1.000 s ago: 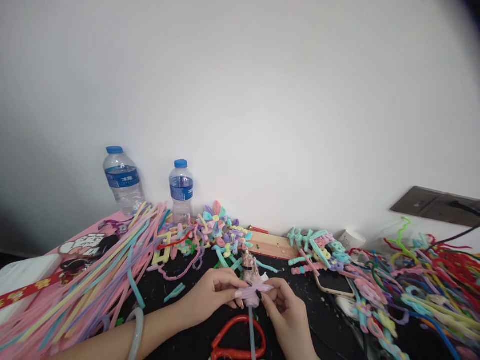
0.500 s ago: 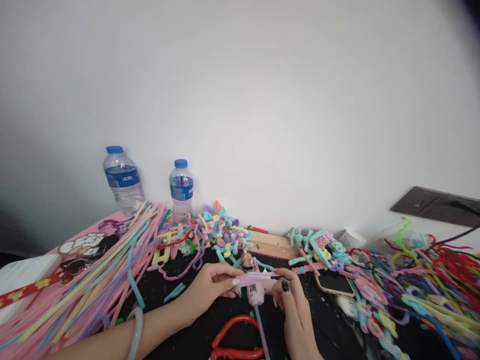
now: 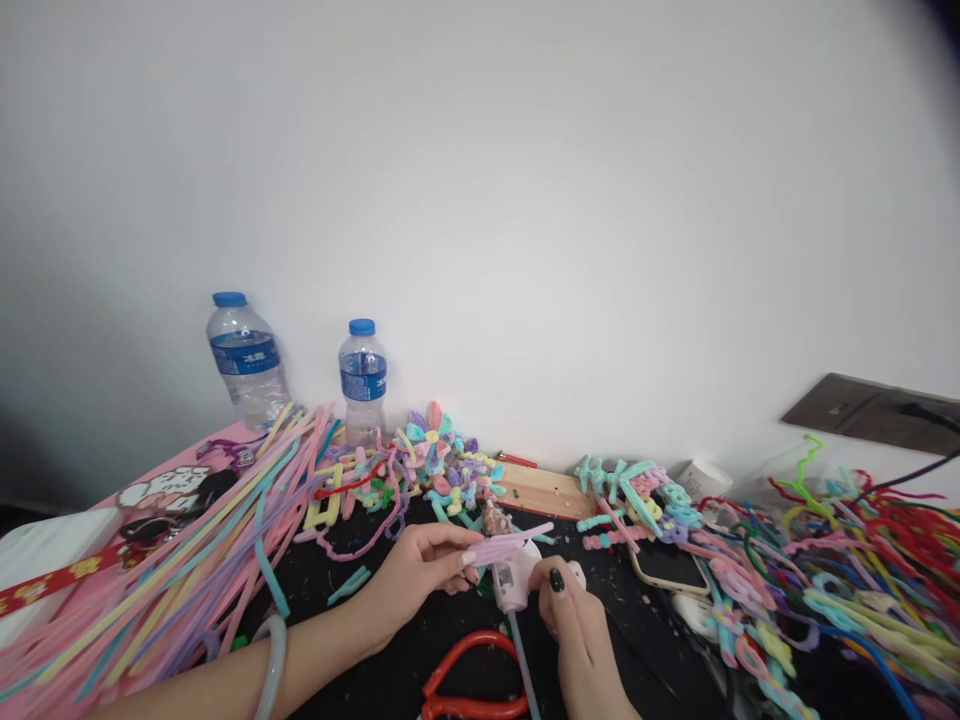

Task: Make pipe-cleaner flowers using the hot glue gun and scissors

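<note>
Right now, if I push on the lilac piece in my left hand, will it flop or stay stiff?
The lilac piece probably won't flop: its free tip juts past your left hand without visibly drooping. Its slimness suggests little weight. A firm push may bend it, like the similar curled strips at right.

Far left, we see a blue-capped, blue-labelled clear plastic bottle [image 3: 246,355]; a matching clear plastic bottle [image 3: 364,378] stands right of it; far right, we see a dark rectangular wall plate [image 3: 862,411].

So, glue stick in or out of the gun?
Partly in: the glue stick enters the rear of the glue gun, a long length sticking out.
</note>
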{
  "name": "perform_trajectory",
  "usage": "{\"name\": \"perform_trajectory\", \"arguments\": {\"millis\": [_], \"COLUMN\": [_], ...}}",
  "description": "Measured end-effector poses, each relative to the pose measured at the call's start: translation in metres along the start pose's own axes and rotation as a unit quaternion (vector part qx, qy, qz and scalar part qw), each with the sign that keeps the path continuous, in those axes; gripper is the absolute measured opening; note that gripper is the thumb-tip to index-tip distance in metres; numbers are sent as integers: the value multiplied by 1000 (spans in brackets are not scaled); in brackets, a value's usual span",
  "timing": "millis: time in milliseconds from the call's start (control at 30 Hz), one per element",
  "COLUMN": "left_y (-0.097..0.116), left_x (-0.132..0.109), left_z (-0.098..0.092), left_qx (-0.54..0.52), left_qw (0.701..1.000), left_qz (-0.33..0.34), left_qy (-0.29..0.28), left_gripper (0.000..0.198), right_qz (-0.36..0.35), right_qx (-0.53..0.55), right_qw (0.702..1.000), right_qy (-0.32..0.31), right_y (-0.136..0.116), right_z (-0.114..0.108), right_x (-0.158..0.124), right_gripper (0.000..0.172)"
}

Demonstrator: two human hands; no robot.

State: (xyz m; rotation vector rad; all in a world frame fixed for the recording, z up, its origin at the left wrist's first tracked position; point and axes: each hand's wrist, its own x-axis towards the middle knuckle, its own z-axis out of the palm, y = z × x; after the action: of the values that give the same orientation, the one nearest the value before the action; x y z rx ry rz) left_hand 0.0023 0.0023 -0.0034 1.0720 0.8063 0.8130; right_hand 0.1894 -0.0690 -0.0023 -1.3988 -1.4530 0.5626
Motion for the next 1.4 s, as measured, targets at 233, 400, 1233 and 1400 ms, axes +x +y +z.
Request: {"name": "perform_trajectory", "arguments": {"millis": [233, 400, 1233, 1400], "left_y": [-1, -3, -1, -2], "left_x": [0, 0, -1, -1], "left_z": [0, 0, 1, 1], "left_qx": [8, 5, 2, 1], "left_qw": [1000, 1000, 1000, 1000], "left_qz": [-3, 7, 8, 9], "left_qy": [3, -1, -3, -4], "left_gripper": [43, 39, 36, 35], "right_qz": [24, 24, -48, -51], "right_qx": [-49, -49, -315, -341], "right_qw": [998, 998, 944, 935], "right_qy": [-13, 3, -90, -84], "right_y": [0, 3, 9, 11], "right_z": [-2, -3, 4, 5], "right_x": [1, 1, 2, 0], "right_gripper": [55, 57, 22, 28]}}
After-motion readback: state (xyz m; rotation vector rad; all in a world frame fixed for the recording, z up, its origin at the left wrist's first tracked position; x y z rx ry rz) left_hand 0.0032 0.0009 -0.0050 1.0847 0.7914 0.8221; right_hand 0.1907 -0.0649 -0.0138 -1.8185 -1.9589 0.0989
